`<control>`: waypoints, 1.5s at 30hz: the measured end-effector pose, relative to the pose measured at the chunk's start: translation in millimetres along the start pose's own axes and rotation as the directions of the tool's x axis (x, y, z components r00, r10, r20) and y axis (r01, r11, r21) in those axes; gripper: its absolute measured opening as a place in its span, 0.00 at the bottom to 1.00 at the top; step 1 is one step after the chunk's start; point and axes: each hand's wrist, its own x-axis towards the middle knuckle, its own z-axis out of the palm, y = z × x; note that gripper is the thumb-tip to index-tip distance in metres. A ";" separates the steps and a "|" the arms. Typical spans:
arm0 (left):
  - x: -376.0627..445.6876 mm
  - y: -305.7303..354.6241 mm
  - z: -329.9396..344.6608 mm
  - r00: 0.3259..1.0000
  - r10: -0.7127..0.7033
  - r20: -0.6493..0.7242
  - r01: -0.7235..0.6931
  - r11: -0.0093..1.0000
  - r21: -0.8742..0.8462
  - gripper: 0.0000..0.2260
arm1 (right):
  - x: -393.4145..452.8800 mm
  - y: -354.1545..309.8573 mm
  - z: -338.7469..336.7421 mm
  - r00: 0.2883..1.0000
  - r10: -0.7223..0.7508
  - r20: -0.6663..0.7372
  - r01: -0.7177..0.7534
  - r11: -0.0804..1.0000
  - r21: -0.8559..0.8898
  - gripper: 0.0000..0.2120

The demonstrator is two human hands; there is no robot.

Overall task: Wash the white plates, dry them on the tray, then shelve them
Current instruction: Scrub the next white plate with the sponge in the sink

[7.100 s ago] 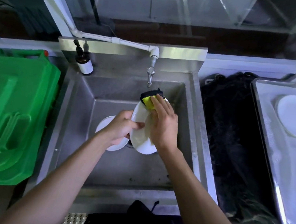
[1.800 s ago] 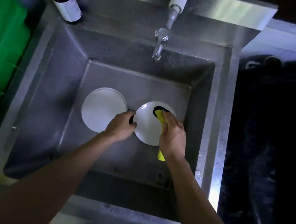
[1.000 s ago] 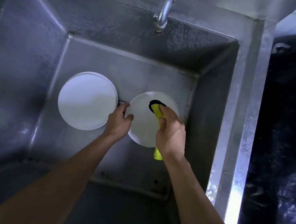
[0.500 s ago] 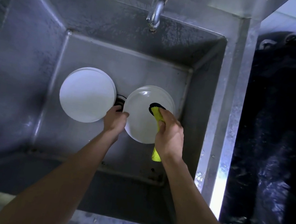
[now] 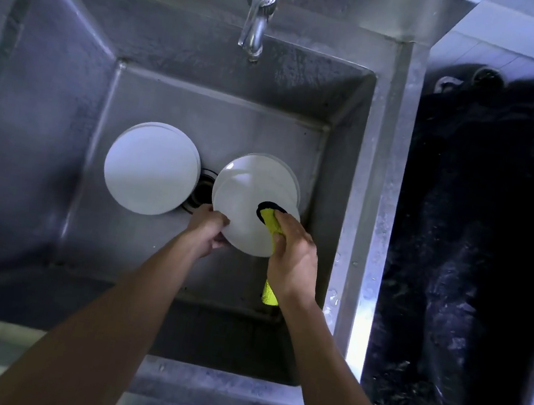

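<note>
Steel sink (image 5: 69, 75) fills the view, its tap (image 5: 257, 17) at the far wall. Near the right wall the left hand (image 5: 207, 233) pinches the near-left rim of a tilted white plate (image 5: 243, 212); the right hand (image 5: 293, 258) grips a yellow cloth (image 5: 271, 223) pressed on the plate's near-right face. A second plate (image 5: 151, 167) lies flat, left of the drain.
</note>
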 end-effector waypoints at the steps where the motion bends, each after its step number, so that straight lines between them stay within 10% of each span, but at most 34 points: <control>1: -5.5 0.7 0.9 1.000 0.008 0.016 -0.008 1.000 -0.009 0.19 | -1.2 -0.8 -1.8 1.000 -0.010 -0.001 0.010 1.000 -0.001 0.18; 28: -195.7 79.6 -86.1 0.914 0.310 0.261 -0.303 0.951 -0.065 0.18 | 0.5 -176.0 -65.9 0.879 -0.471 0.074 0.476 0.862 -0.176 0.26; 39: -222.3 103.8 -133.6 0.855 0.361 0.372 -0.370 0.928 -0.051 0.15 | -13.5 -182.6 -79.7 0.638 -0.744 0.197 0.749 0.540 -0.384 0.27; 45: -230.5 116.4 -141.3 0.828 0.405 0.387 -0.412 0.909 -0.071 0.13 | -19.8 -205.4 -72.4 0.638 -0.747 0.187 0.747 0.543 -0.383 0.30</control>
